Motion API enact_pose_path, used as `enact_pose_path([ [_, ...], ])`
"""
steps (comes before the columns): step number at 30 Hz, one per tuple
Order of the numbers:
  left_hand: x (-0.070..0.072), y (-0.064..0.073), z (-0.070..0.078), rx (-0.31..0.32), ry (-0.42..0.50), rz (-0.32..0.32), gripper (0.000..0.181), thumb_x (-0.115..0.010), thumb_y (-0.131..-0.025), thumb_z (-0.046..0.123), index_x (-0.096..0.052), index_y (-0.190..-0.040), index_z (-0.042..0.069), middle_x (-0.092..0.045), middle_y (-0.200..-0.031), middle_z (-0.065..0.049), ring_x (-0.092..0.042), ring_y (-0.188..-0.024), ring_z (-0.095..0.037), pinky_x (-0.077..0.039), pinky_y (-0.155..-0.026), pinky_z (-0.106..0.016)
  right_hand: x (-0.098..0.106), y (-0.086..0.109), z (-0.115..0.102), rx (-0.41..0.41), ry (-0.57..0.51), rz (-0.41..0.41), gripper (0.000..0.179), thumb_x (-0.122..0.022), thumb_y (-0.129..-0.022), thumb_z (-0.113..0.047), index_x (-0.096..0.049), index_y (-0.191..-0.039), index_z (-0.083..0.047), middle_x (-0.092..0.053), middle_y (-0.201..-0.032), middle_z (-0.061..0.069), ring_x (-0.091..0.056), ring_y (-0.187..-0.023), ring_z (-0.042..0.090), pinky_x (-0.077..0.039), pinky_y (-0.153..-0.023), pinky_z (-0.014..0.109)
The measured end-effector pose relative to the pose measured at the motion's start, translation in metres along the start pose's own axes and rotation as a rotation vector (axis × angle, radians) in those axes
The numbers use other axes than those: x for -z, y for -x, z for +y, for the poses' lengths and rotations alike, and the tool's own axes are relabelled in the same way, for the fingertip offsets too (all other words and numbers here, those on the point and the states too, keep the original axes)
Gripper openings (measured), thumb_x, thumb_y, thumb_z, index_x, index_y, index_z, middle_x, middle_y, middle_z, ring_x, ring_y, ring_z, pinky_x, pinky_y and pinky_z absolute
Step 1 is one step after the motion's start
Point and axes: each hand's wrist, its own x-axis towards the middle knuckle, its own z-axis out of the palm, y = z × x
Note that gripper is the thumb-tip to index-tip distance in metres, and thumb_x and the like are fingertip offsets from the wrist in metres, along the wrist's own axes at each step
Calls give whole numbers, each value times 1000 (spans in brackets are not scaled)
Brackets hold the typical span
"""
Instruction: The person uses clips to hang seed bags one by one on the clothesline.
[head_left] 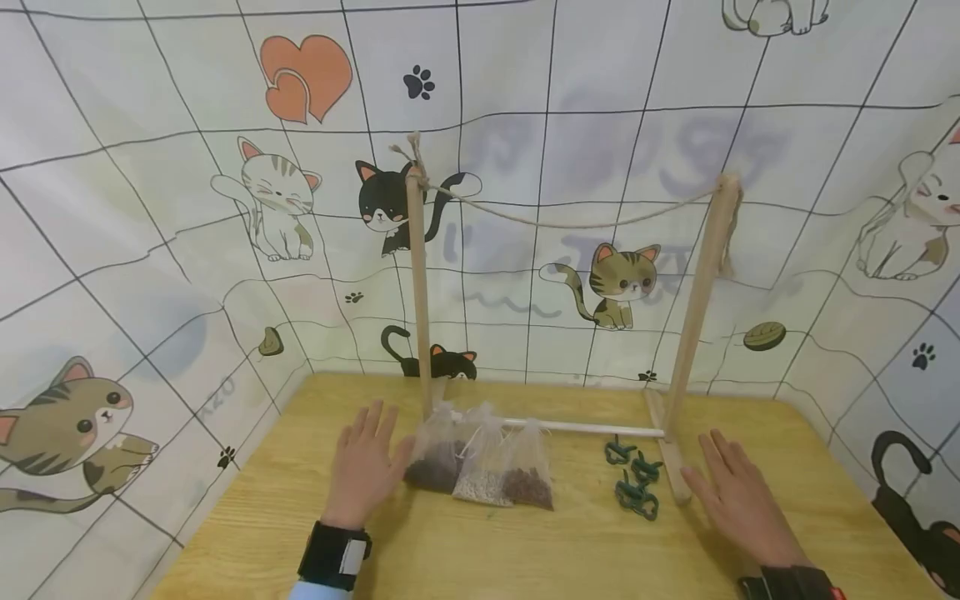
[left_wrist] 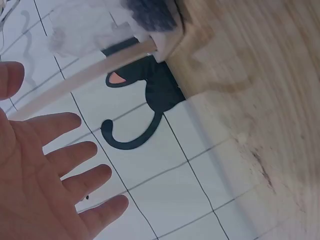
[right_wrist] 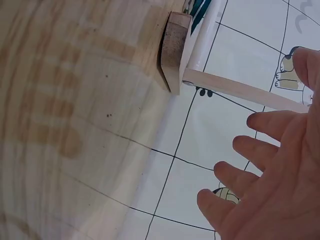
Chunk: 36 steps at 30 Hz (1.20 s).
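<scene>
My left hand (head_left: 365, 467) is held palm inward with fingers straight, just left of three small sheer drawstring bags. One bag (head_left: 435, 467) has dark contents, the middle bag (head_left: 482, 479) white grains, and the third bag (head_left: 529, 483) reddish-brown bits. On the other side my right hand (head_left: 738, 496), fingers extended and holding nothing, is close to the right foot (head_left: 672, 471) of a wooden stand. In the left wrist view, the left palm (left_wrist: 30, 175) faces the stand's post. Several green clips (head_left: 636, 497) lie on the table between the bags and that foot.
The stand has two upright posts (head_left: 699, 308), joined low down by a white rod (head_left: 585, 428). Sagging twine (head_left: 555, 225) spans their tops. A cat-printed cloth (head_left: 502, 333) hangs behind and at both sides of the wooden table (head_left: 525, 550).
</scene>
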Motion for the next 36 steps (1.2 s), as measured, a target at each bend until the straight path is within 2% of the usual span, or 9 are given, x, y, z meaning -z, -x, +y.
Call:
enact_pose_path([
  [4,5,-3,11,-32,9,30,60,-39,-96,48,-41,-139,7,-35,-147,-21,-31,-135,-42,-25,-104,-60,4,-2,-5,-39,-47,-41,69,-33,-99,-44,-17,-145,5,-14,-149,34,-12,-134,54,-11,-104,66],
  [8,6,-6,24,-80,20,94,55,-46,-94,41,-45,-136,5,-41,-142,-22,-37,-130,-43,-31,-100,-59,7,-3,-10,-79,-66,-69,70,-31,-99,-48,-23,-143,6,-22,-146,34,-24,-128,55,-19,-99,68],
  [13,5,-12,44,-190,76,221,46,-54,-90,30,-54,-128,5,-54,-129,-22,-50,-118,-40,-39,-94,-55,9,-6,-15,-73,-92,-14,64,-33,-99,-45,-39,-135,7,-40,-135,34,-37,-119,52,-29,-94,66],
  [16,3,-19,59,-275,119,298,41,-55,-89,29,-59,-121,4,-61,-118,-19,-57,-108,-36,-44,-89,-51,11,-10,-22,-55,-121,24,57,-36,-99,-43,-47,-128,5,-51,-123,29,-48,-109,45,-39,-87,59],
  [18,4,-22,70,-315,145,318,38,-55,-89,29,-61,-116,3,-63,-112,-16,-58,-103,-33,-45,-86,-48,13,-14,-29,-51,-138,36,54,-37,-98,-42,-51,-125,3,-56,-114,23,-54,-102,38,-45,-81,53],
  [21,3,-24,89,-330,158,303,39,-53,-91,32,-60,-117,4,-62,-115,-16,-58,-107,-33,-44,-89,-49,16,-19,-38,-48,-163,44,49,-39,-98,-42,-56,-121,-2,-59,-105,14,-57,-91,26,-48,-72,43],
  [26,-3,-25,117,-337,167,239,40,-51,-93,33,-59,-120,5,-61,-119,-17,-56,-111,-33,-41,-95,-51,11,-23,-47,-11,-197,83,36,-43,-97,-39,-63,-109,-12,-59,-93,4,-52,-81,16,-44,-65,33],
  [32,-16,-20,145,-343,146,181,44,-45,-96,36,-58,-122,4,-60,-123,-16,-55,-115,-32,-40,-97,-49,-2,-27,-55,22,-191,119,24,-50,-95,-35,-65,-97,-16,-58,-86,-3,-50,-74,9,-43,-61,28],
  [36,-21,-16,163,-377,131,164,43,-44,-96,37,-59,-122,6,-61,-120,-12,-56,-112,-29,-41,-94,-49,-9,-27,-58,8,-178,90,16,-54,-93,-28,-64,-92,-16,-55,-80,-5,-49,-70,8,-42,-60,28],
])
